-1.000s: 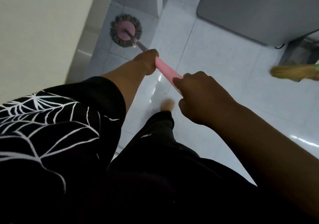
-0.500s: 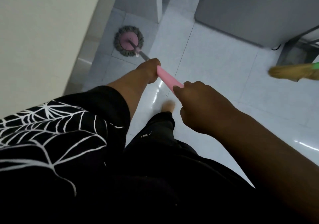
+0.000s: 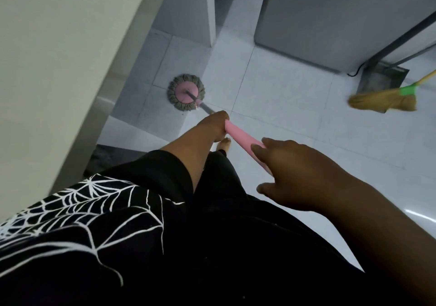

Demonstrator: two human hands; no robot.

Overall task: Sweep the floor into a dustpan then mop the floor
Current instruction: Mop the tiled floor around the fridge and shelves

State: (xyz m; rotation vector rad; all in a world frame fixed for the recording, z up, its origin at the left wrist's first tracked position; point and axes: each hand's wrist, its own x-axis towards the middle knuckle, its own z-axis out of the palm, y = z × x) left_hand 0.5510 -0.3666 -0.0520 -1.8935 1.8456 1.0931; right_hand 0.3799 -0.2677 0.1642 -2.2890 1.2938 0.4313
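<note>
While the mop head (image 3: 186, 92) sat near the wall (image 3: 59, 69), floor (image 3: 283, 121) open rightward, our left hand (image 3: 215, 126) gripped the handle (image 3: 240, 138), right hand (image 3: 295, 169) resting loosely spread.

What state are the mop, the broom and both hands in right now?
mop head: flat on the floor.
mop handle: tilted, its upper end raised toward the hands.
left hand: grips the mop handle lower down.
right hand: rests on the handle's upper end, thumb spread away; grip unclear.
broom: untouched, bristles down at the floor on the right.
</note>
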